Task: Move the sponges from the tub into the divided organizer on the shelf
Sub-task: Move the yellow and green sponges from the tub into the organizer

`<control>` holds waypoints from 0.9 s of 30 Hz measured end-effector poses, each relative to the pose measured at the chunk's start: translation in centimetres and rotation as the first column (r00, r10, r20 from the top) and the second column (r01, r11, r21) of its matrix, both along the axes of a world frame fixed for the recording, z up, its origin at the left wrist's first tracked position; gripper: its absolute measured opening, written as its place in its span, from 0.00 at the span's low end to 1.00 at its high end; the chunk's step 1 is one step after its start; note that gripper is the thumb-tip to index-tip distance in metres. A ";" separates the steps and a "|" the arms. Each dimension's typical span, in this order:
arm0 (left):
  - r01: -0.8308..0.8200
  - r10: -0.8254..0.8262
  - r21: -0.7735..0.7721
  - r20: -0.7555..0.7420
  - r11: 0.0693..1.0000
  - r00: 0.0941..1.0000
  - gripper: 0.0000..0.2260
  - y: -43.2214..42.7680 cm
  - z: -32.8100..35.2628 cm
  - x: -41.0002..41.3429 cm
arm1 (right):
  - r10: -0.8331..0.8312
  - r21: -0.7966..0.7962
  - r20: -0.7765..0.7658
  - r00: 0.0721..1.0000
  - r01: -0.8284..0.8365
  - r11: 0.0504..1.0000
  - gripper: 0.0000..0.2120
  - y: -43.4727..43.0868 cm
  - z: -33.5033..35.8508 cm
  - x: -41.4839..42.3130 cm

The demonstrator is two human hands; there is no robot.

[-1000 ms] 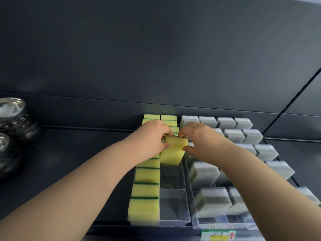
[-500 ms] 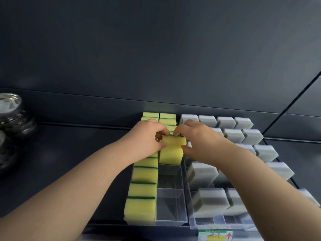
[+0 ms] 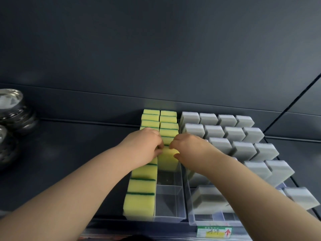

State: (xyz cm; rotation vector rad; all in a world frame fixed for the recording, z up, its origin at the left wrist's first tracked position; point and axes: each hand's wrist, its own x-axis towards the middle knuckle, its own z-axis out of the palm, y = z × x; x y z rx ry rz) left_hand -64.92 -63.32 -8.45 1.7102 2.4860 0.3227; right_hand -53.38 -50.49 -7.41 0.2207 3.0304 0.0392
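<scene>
A clear divided organizer [image 3: 169, 218] stands on the dark shelf, its left column filled with yellow sponges with green scrub layers [image 3: 140, 192]. In its right column, one yellow sponge [image 3: 167, 161] stands upright in a middle compartment. My left hand [image 3: 145, 145] and my right hand [image 3: 188, 148] both pinch its top edge, fingertips curled over it. More yellow sponges [image 3: 168, 126] fill the far compartments behind my hands. The two near compartments of the right column hold nothing. The tub is out of view.
A second clear organizer [image 3: 212, 220] on the right holds rows of grey-and-white sponges [image 3: 243, 148]. Stacked metal bowls [image 3: 12, 108] stand at the far left. A green and yellow price label [image 3: 214, 232] sits on the shelf's front edge. The dark back wall is close behind.
Both hands have pushed the yellow sponge lower into its compartment and closed together over its top. The view has shifted slightly.
</scene>
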 end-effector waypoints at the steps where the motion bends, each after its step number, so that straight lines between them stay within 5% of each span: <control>1: 0.012 -0.012 -0.001 -0.017 1.000 1.000 0.09 -0.1 -0.2 0.0 | 0.000 0.019 -0.005 1.000 0.000 1.000 0.13 -0.1 -0.2 0.0; 6: 0.037 -0.036 0.033 -0.012 0.999 0.999 0.10 -0.4 -0.3 -0.2 | -0.015 0.011 -0.012 1.000 0.015 1.000 0.13 -0.2 -0.1 0.0; 10: 0.020 -0.021 0.146 0.002 0.989 1.000 0.13 -0.9 1.3 -0.8 | -0.126 -0.155 -0.156 0.980 0.101 0.983 0.15 0.1 1.5 0.3; 16: 0.037 -0.015 0.380 -0.060 0.924 0.998 0.15 -2.3 4.7 -1.0 | -0.334 -0.337 -0.475 0.814 0.182 0.924 0.14 0.4 3.5 2.3; 27: 0.187 -0.122 0.565 -0.151 0.804 0.981 0.17 0.7 7.7 9.1 | -0.471 -0.396 -0.634 0.614 0.265 0.879 0.17 2.0 5.9 15.6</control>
